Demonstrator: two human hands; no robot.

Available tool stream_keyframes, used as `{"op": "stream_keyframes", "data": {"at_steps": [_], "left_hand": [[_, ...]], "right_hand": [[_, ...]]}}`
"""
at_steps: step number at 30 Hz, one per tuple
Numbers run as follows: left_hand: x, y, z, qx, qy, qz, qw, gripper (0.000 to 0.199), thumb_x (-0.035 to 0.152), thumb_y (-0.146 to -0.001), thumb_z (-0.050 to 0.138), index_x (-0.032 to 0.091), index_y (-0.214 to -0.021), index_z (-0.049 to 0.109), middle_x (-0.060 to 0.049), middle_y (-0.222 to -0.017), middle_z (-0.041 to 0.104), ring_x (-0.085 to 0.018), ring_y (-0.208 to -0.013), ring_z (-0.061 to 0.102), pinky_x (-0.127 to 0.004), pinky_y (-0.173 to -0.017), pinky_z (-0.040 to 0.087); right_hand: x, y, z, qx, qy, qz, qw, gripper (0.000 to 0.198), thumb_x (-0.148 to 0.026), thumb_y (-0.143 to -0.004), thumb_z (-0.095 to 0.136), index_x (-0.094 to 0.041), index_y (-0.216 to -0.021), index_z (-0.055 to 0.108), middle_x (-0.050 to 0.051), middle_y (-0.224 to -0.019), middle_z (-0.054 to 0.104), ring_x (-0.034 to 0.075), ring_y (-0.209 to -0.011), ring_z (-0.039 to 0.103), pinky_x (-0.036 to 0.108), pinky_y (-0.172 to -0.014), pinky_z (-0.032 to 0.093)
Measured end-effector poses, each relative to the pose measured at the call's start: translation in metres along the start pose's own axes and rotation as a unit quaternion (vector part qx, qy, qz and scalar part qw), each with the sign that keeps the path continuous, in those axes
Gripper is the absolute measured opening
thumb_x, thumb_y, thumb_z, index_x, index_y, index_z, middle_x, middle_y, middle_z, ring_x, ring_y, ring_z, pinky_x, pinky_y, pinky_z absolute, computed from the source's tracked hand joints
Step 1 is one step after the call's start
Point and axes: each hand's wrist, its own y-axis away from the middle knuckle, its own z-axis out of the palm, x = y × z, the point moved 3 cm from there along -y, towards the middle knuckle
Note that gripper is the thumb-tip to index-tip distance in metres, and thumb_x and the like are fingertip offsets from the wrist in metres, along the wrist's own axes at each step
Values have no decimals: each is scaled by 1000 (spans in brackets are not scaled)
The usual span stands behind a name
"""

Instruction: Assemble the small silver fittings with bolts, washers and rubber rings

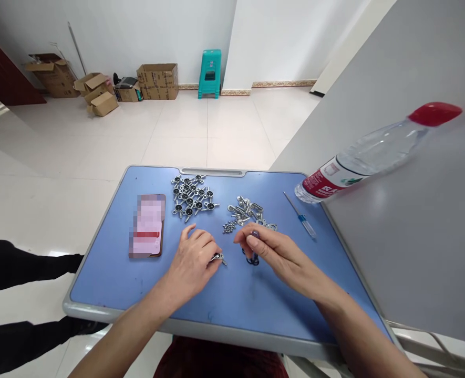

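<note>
My left hand rests low over the middle of the blue table, its fingers closed on a small metal part that sticks out by the thumb. To its right, my right hand pinches a small purple-tipped tool between thumb and fingers; most of it is hidden. Below those fingers lie several black rings. Just beyond my right hand is a pile of loose silver metal pieces, with a cluster of tiny screws beside it. Several metal fittings with round black centres lie grouped farther back.
A phone lies at the left of the table. On the right are a blue-handled screwdriver and a red-capped water bottle, near a grey panel. Cardboard boxes and a teal stool stand by the wall. A person's dark-clothed legs show at left.
</note>
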Motion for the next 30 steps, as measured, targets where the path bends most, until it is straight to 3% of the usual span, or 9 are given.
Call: {"op": "stream_keyframes", "data": {"at_steps": [5, 11, 18, 30], "left_hand": [[-2, -1, -1, -8, 15, -16, 1000, 8, 13, -84, 64, 21, -87, 62, 0, -88, 63, -18, -90, 59, -49, -105, 34], [-2, -2, -2, -25, 41, -45, 998, 9, 14, -82, 67, 20, -86, 62, 1, -88, 63, -18, -92, 60, -48, -105, 35], [-4, -3, -2, -25, 50, -44, 997, 7, 16, -84, 66, 21, -88, 64, 0, -89, 64, -18, -92, 60, -49, -105, 35], [-3, -3, -2, -32, 50, -48, 997, 7, 16, -83, 68, 21, -87, 64, 1, -88, 63, -18, -92, 59, -49, -105, 34]], "right_hand": [[2, -2, -2, 35, -8, -50, 998, 35, -42, -101, 39, -21, -94, 65, 6, -97, 63, 19, -92, 58, 32, -82, 46], [4, 0, 4, 47, -33, -87, 995, 33, -40, -102, 36, -20, -96, 61, 3, -87, 55, 13, -66, 53, 28, -66, 46], [1, -4, 13, 54, 19, -163, 985, 26, -33, -103, 35, -21, -94, 55, 5, -87, 57, 17, -81, 54, 32, -74, 47], [2, -5, 18, 17, 34, -184, 982, 24, -31, -103, 33, -21, -95, 53, 6, -91, 56, 18, -86, 54, 32, -78, 47]]}}
